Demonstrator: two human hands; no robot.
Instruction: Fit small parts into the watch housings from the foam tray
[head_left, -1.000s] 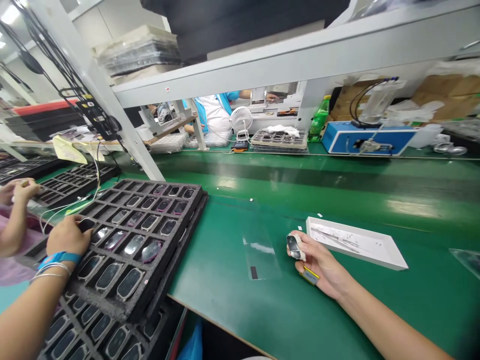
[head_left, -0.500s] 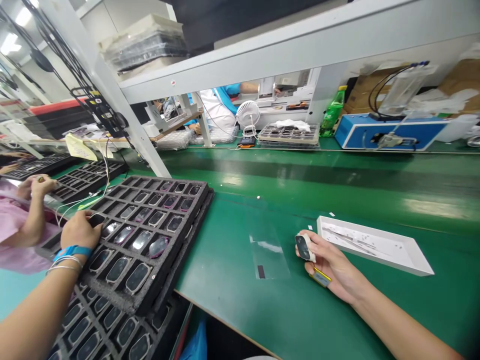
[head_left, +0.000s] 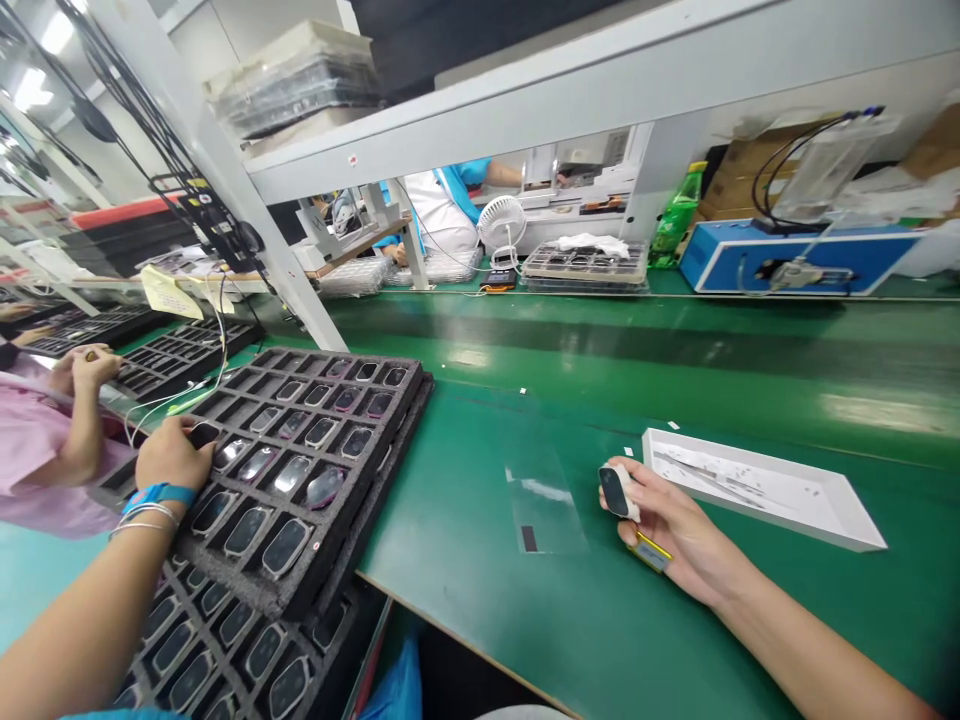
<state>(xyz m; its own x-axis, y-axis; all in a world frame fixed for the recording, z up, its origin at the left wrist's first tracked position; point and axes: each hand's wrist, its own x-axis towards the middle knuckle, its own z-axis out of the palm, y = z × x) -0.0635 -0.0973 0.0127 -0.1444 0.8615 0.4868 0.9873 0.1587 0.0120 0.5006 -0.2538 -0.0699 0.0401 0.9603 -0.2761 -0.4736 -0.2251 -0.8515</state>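
My right hand [head_left: 666, 520], above the green bench, pinches a small watch case [head_left: 616, 492] with a dark face and a whitish side. A yellow-edged battery [head_left: 651, 552] hangs below it against my fingers. At the left, my left hand [head_left: 174, 458] reaches into a black foam tray [head_left: 300, 590], fingers curled down round a dark-faced watch screen [head_left: 203, 434] in one compartment; its fingertips are partly hidden. Several more rounded watch screens [head_left: 286, 547] lie in the compartments, some with shiny film. A few compartments in the far left part hold nothing visible.
A white box [head_left: 847, 535] with tweezers and small bits lies right of my right hand. Clear film [head_left: 547, 510] lies on the bench. A second loaded tray [head_left: 225, 655] sits lower left. Behind are a fan [head_left: 501, 222], a bottle [head_left: 676, 215] and a blue machine [head_left: 795, 260]. A co-worker's hands [head_left: 88, 365] are at left.
The whole view has shifted slightly rightward. My left hand stays at the same compartment, and my right hand keeps the watch case and battery at nearly the same place.
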